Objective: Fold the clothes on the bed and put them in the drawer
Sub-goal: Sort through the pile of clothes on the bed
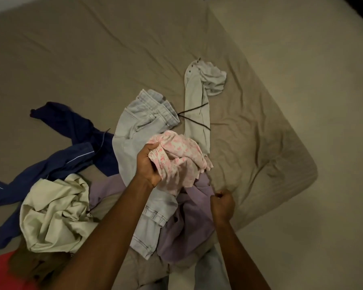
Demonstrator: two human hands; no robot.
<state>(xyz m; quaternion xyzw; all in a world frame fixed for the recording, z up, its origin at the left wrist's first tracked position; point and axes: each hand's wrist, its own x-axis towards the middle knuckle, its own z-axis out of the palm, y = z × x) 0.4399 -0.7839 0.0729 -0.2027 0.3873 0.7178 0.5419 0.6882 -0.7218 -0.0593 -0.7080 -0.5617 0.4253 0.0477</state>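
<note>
The fingers (153, 152) of the left hand (148, 164) are curling tightly round a bunched pink-patterned garment (180, 162), holding it lifted above the pile, with most of the cloth spilling to the right of and below the knuckles. The right hand (222, 204) is sitting lower and to the right, its fingers (219, 195) closing together in a pinch on a thin edge of cloth; whether that edge belongs to the pink piece or to the lilac garment (187, 233) is hard to tell. The lilac garment is lying directly under both hands, spreading between the two forearms. Beneath the left wrist and running away past the fingertips, pale blue jeans (138, 126) are lying crumpled, their waistband at the far end. Just beyond the pink bundle, a long off-white garment (197, 95) with dark cords is stretching away across the sheet. Out to the left of the left hand, a navy garment with white piping (71, 147) is sprawling, and nearer, beside the left forearm, a cream garment (55, 214) is sitting in a heap. Everything is resting on the bed (92, 49), whose tan sheet is wrinkling around the clothes; the beige floor (323, 101) is showing past the mattress corner to the right.
</note>
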